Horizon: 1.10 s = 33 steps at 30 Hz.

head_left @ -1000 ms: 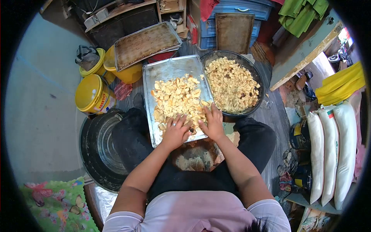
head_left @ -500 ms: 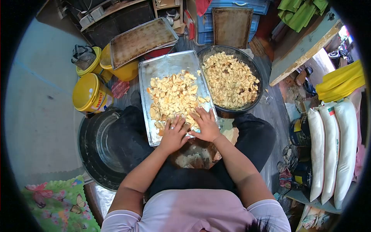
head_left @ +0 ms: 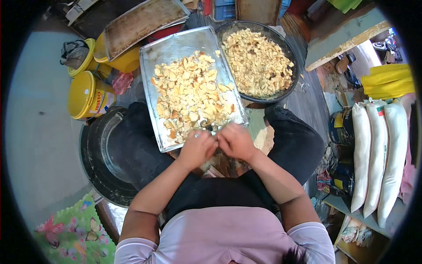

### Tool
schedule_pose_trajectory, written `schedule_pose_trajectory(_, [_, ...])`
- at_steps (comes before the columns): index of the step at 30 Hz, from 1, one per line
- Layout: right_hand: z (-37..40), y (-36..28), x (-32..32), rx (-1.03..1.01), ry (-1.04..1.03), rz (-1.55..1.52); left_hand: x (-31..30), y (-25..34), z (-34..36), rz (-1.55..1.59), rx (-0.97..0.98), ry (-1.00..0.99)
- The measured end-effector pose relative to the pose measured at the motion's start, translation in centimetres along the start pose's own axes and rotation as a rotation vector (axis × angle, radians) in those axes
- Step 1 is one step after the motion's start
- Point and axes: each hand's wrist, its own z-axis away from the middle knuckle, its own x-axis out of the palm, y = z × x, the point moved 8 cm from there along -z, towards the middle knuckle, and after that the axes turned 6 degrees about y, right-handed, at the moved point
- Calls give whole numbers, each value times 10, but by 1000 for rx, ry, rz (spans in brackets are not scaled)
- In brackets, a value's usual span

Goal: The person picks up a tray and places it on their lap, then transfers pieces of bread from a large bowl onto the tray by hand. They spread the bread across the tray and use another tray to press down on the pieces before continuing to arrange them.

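left hand [head_left: 196, 147]: fingers curled in, closed, knuckles turned to the right hand; ring on one finger; whether a piece sits inside cannot be told
right hand [head_left: 236, 141]: also curled shut, touching the left hand at the fingertips; any piece between them is hidden
hands vs tray: both sit at the near edge of the tray [head_left: 176, 42], over its rim, side by side
pieces [head_left: 191, 94]: pale yellow broken bits spread over the tray, just ahead of both hands; the closest ones touch or nearly touch the fingertips
which hand nearer: about equal; the left hand is nearer the near-left corner of the heap, the right hand the near-right corner
tray axis: long side runs away from the hands, tilted a little to the left; near end lies between the knees
bowl [head_left: 297, 70]: dark, round, full of the same bits, ahead and right of the right hand, touching the tray's right side, well beyond the fingers
bucket [head_left: 88, 94]: yellow, lidded, well left and ahead of the left hand
basin [head_left: 103, 154]: black, just left of the left forearm, partly under the knee
sacks [head_left: 378, 154]: white, upright, far right of the right hand
brown tray [head_left: 143, 22]: resting on another yellow bucket, far ahead-left of the hands
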Motion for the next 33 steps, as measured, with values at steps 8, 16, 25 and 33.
schedule_pose_trajectory(8, [68,87,111,329,-446,54,130,3,43,290,-6,-698])
schedule_pose_trajectory(16, [77,212,308,200,-430,142,189,-60,56,223,-287,-743])
schedule_pose_trajectory(25, [63,228,321,426,-341,92,187,-49,68,504,-515,-1018])
schedule_pose_trajectory(33, [59,239,312,437,-209,11,163,-42,52,388,-382,-976])
